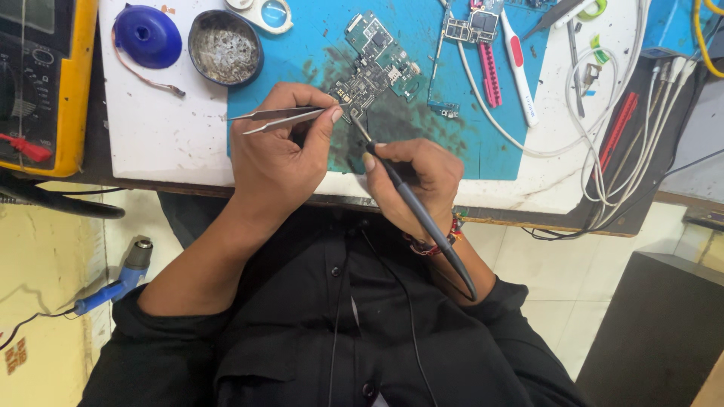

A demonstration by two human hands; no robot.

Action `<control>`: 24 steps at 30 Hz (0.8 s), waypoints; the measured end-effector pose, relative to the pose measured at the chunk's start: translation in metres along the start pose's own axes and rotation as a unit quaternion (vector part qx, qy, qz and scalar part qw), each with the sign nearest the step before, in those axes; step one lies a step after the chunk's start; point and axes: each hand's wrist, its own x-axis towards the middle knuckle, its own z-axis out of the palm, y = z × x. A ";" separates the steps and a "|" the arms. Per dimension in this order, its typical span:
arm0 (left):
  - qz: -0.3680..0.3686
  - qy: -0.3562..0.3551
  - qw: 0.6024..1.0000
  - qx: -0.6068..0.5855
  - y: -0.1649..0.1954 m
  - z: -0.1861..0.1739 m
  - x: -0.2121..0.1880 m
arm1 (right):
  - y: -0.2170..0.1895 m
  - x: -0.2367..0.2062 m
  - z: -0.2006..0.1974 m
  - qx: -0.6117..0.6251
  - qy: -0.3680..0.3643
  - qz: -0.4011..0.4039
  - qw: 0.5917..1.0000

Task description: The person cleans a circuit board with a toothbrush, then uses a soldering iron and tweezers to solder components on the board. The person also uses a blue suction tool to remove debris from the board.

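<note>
On the blue work mat (422,151), at the near edge of the white bench top (151,128), I log the following.

Item 1: green circuit board (377,64), lying flat on a dark-stained patch of the mat, angled so its near corner faces both hands.

Item 2: left hand (275,154), closed around metal tweezers (275,118). Thumb and forefinger pinch them near the tips, the blunt end trailing left; the heel of the hand rests at the bench edge, which I judge steadies the tips at the board's corner.

Item 3: right hand (415,177), wrapped pen-fashion around a slim grey soldering iron (411,203), tip slanted up to the same corner, cord running back over the wrist. I judge the low grip suits fine control.

Item 4: round tin of wire tip-cleaner (224,47), beyond the left hand, near enough for wiping.

Item 5: blue domed lid (147,35), beside the tin.

Item 6: yellow multimeter (49,83), far left, well apart.

Item 7: second small board (471,26) and pink-handled tools (501,64), parked right of the work.
</note>
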 end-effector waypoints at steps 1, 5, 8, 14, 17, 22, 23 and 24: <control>-0.004 -0.001 1.000 -0.002 0.000 0.000 0.000 | 0.000 0.000 0.000 0.000 0.008 0.012 1.000; 0.005 0.000 1.000 0.008 -0.001 0.001 0.000 | 0.001 0.000 -0.001 0.001 0.005 0.018 1.000; 0.005 0.000 1.000 0.001 -0.001 0.001 -0.001 | 0.001 0.000 0.000 0.002 0.008 0.024 1.000; -0.001 -0.002 1.000 -0.003 -0.002 0.001 -0.001 | 0.000 0.000 -0.001 0.006 0.005 0.029 1.000; -0.001 -0.004 1.000 0.010 -0.001 0.000 -0.002 | -0.001 -0.001 -0.002 0.007 0.000 0.023 1.000; 0.010 0.001 1.000 0.006 -0.001 0.000 -0.002 | 0.000 0.000 -0.001 0.005 0.005 0.019 1.000; 0.007 0.000 1.000 0.006 -0.001 0.000 -0.002 | 0.000 0.000 -0.001 0.004 0.007 0.015 1.000; 0.003 0.000 1.000 0.007 -0.001 0.000 -0.002 | 0.000 0.000 -0.001 0.002 0.010 0.011 1.000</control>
